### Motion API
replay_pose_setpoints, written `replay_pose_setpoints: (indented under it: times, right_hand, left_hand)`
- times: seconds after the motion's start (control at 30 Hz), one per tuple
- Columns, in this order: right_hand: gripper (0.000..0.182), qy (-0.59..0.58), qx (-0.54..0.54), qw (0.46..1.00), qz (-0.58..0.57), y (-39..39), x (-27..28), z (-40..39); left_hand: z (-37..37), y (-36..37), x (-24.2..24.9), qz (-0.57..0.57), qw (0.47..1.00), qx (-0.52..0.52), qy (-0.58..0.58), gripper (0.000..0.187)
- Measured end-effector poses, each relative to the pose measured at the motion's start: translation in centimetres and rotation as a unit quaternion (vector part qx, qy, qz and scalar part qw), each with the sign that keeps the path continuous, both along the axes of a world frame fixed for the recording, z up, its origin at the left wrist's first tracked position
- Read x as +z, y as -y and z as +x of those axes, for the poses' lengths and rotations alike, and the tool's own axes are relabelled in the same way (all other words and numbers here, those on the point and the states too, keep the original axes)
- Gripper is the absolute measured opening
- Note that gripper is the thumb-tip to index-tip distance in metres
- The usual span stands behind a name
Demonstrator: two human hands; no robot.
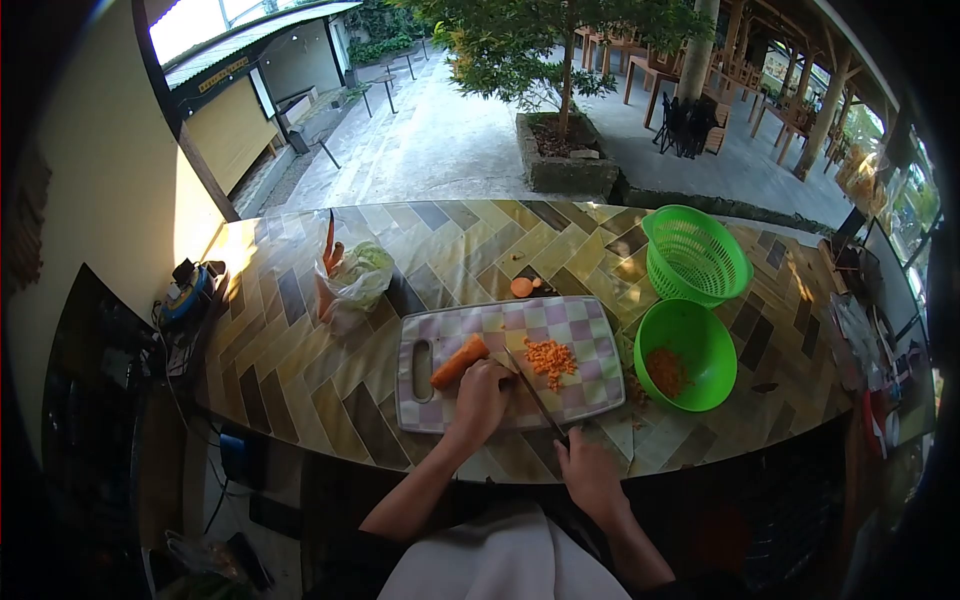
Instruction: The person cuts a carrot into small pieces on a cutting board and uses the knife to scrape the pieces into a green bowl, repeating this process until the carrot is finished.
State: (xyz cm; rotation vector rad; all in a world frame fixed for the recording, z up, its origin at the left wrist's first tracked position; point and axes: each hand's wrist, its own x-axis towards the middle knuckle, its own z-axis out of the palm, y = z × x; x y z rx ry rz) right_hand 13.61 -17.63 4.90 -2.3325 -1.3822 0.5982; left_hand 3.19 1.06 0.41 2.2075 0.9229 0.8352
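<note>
A checkered cutting board (pixel 588 400) lies on the table in front of me. My left hand (pixel 482 402) is closed over it, its fingers curled down beside a thick peeled carrot (pixel 460 362); what they pinch is hidden beneath them. My right hand (pixel 592 468) grips a knife (pixel 538 400) by the handle at the board's near edge. The blade slants up and left across the board, its tip close to my left fingers. Right of the blade sits a small heap of diced carrot (pixel 550 362).
Right of the board stands a green bowl (pixel 715 350) holding diced carrot, with a green colander (pixel 697 250) behind it. Carrot end pieces (pixel 522 287) lie beyond the board. At the left rests a plastic bag (pixel 355 285) with a leafy vegetable and carrots.
</note>
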Motion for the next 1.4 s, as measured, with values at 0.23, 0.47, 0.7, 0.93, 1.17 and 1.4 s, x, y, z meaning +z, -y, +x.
replay_pose_setpoints:
  times: [0.23, 0.47, 0.7, 0.93, 1.17, 1.4]
  right_hand:
    - [0.029, 0.009, 0.028, 1.000, -0.006, -1.6, 0.7, 0.1]
    - [0.030, -0.015, 0.060, 0.998, 0.024, -1.2, -0.3, 2.2]
    - [0.032, -0.010, 0.074, 0.997, 0.030, -0.5, -1.2, 2.3]
    - [0.031, -0.011, 0.077, 0.997, 0.027, -0.2, -0.5, 1.8]
    - [0.029, -0.008, 0.090, 0.996, -0.007, -1.1, 0.0, 2.1]
    - [0.032, -0.011, 0.072, 0.996, 0.045, -2.0, -1.0, 3.1]
  left_hand:
    - [0.3, 0.7, 0.1, 0.022, 0.999, 0.030, 0.005, 0.019]
    - [0.4, 0.8, 0.2, -0.029, 0.996, 0.080, -0.005, 0.016]
    - [0.5, 1.0, -0.4, 0.054, 0.993, 0.101, 0.000, 0.014]
    - [0.6, 1.0, -0.7, 0.038, 0.993, 0.109, 0.003, 0.015]
    - [0.5, 1.3, -0.3, 0.031, 0.994, 0.105, 0.013, 0.016]
    - [0.8, 2.0, 0.1, 0.054, 0.990, 0.130, -0.010, 0.016]
